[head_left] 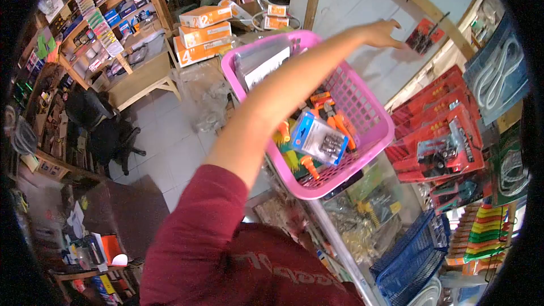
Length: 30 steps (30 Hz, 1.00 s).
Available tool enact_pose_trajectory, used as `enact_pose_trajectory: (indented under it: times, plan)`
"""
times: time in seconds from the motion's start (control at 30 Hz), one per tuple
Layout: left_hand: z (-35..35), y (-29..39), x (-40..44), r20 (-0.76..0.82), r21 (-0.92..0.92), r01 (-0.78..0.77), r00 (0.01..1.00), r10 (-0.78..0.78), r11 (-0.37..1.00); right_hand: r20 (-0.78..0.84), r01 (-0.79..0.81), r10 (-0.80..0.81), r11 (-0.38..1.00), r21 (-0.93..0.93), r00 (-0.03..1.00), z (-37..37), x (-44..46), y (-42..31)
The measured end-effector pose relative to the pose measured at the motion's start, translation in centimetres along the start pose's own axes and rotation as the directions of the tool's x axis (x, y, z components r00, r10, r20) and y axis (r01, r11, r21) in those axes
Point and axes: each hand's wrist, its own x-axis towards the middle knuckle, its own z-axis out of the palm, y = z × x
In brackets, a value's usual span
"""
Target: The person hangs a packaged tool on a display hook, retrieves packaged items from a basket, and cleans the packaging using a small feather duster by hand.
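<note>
A hardware shop: hanging tool packs (453,150), stocked shelves (105,20).

Left arm (294,88): extended toward 1–2 o'clock, elbow (255,122) slightly bent
Left hand (384,34): angled toward 3 o'clock, fingers (394,24) parted

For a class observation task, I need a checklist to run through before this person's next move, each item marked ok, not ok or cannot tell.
1. Left hand near the red packet: ok; it reaches to the packet's near edge.
2. Fingertips touching the packet: cannot tell; the edges meet in this view.
3. Grip closed on the packet: not ok; the hand looks open.
4. Blue-and-white pack inside the pink basket: ok.
5. Forearm clear of the basket: cannot tell; it crosses above, height unclear.
6. Right hand free: cannot tell; out of view.
</note>
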Motion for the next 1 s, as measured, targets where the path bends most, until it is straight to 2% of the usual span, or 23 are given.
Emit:
enact_pose_trajectory:
  times: [0.03, 0.1, 0.17, 0.23, 0.33, 0.43, 0.47, 0.6, 0.7, 0.8, 0.93, 1.0]
  plan:
    - [-1.0, -1.3, -1.5, 0.011, 0.145, -0.099, 0.995, 0.099, 0.984, 0.000, -0.005, 0.005, 1.000, 0.007, 1.000, 0.2, -0.2, 0.0]
    - [-3.6, -2.8, -5.5, 0.111, 0.225, -0.155, 0.985, 0.133, 0.962, 0.004, -0.009, 0.009, 1.000, 0.016, 1.000, 0.2, -0.5, 0.1]
    - [-5.6, -3.7, -8.9, 0.192, 0.283, -0.134, 0.978, 0.081, 0.950, 0.005, -0.017, 0.017, 1.000, 0.018, 1.000, 0.3, -0.8, 0.3]
    - [-7.0, -3.7, -11.6, 0.337, 0.354, -0.029, 0.936, -0.099, 0.935, 0.005, -0.018, 0.017, 1.000, 0.021, 1.000, 0.6, -0.7, 0.5]
    - [-6.9, -2.2, -15.7, 0.381, 0.370, 0.004, 0.912, -0.156, 0.929, 0.007, -0.015, 0.015, 1.000, 0.016, 1.000, 0.9, -0.7, 0.6]
    - [-5.3, -0.7, -17.7, 0.297, 0.649, 0.029, 0.910, -0.288, 0.760, 0.002, -0.007, 0.007, 1.000, 0.004, 1.000, 1.2, -0.8, 0.6]
    - [-4.2, -2.9, -18.1, 0.268, 0.674, 0.028, 0.922, -0.279, 0.739, 0.003, -0.006, 0.006, 1.000, -0.002, 1.000, 1.1, -0.6, 0.6]
    - [-3.9, -1.8, -18.6, 0.203, 0.674, 0.207, 0.871, -0.447, 0.710, -0.015, 0.001, -0.001, 1.000, -0.003, 1.000, 1.3, -0.4, 0.5]
    - [-2.8, -4.0, -18.5, 0.168, 0.675, 0.218, 0.885, -0.434, 0.705, -0.037, 0.010, -0.009, 1.000, 0.011, 0.999, 1.5, -0.6, 0.1]
    - [-2.4, -5.7, -17.7, 0.225, 0.687, 0.211, 0.848, -0.480, 0.695, -0.060, 0.015, -0.013, 1.000, 0.024, 0.998, 2.1, -0.6, -0.3]
    - [-2.1, -5.9, -18.7, 0.214, 0.666, 0.169, 0.889, -0.404, 0.726, -0.065, -0.001, 0.004, 0.999, 0.041, 0.998, 3.0, -0.9, -0.5]
    - [-2.9, -3.3, -19.4, 0.266, 0.551, 0.042, 0.938, -0.223, 0.833, -0.058, -0.007, 0.010, 0.999, 0.043, 0.998, 3.6, -1.1, -0.7]
